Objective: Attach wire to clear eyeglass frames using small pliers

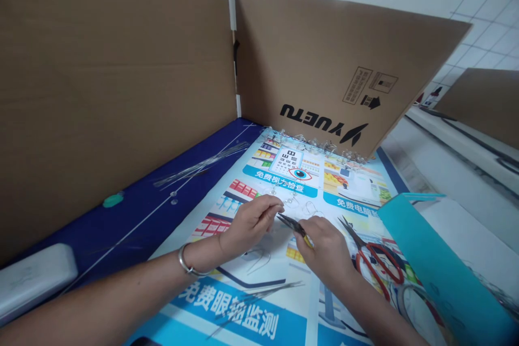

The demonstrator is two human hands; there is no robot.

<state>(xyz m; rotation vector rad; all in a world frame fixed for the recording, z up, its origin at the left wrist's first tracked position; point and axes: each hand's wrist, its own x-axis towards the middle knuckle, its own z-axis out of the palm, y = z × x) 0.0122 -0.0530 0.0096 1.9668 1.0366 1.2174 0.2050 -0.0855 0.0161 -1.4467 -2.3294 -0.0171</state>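
My left hand point(250, 223), with a metal bangle on its wrist, is pinched closed over the printed sheet point(298, 294). Whatever lies between its fingertips is too small to make out. My right hand point(327, 247) grips a pair of pliers point(288, 221) with dark jaws and a yellow handle. The jaws point at the left fingertips, a small distance away. Just beyond the hands lie small clear beads point(290, 198) and a loop of thin wire point(312, 208). Another bent wire point(261, 260) rests below the left hand. Red-handled scissors point(379, 262) lie right of my right hand.
Cardboard panels point(121, 75) wall the left and back. Small clear beaded wire pieces point(316, 146) line the back panel's foot. Straight wires lie in a left bundle point(203, 163) and a front bundle point(255, 297). A turquoise folded board point(441, 265) stands right; a white case point(38, 281) sits left.
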